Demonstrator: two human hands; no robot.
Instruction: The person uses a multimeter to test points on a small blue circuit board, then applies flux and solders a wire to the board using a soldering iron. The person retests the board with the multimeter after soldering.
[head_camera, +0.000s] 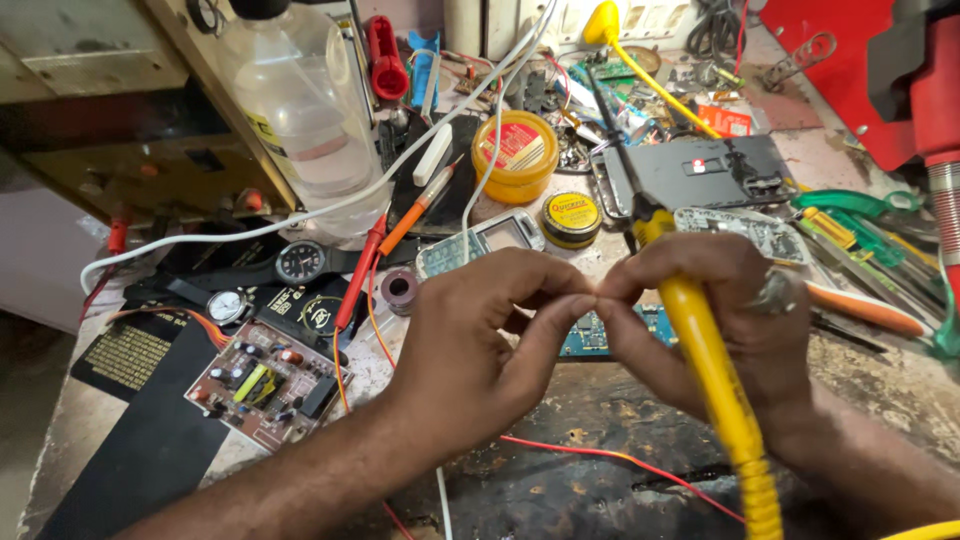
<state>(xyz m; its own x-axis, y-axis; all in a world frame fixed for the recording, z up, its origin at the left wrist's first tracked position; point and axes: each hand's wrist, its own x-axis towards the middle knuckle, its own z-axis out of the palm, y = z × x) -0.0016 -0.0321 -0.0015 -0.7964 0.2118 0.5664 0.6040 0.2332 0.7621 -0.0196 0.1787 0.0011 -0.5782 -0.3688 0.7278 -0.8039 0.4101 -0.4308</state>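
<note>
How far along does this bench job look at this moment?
Early. Done: tools laid out, yellow-handled soldering iron tucked in the right hand. In hand: both hands' fingertips, left hand included, pinch something tiny, too small to identify. Left: the blue circuit board behind them lies untouched.

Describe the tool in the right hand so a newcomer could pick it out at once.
Start at the two hands meeting at mid-bench. The right hand holds a soldering iron whose thick yellow handle runs down to the frame's bottom edge. Unlike the slim orange and red tools to the left, it ends in a long dark shaft.
</note>
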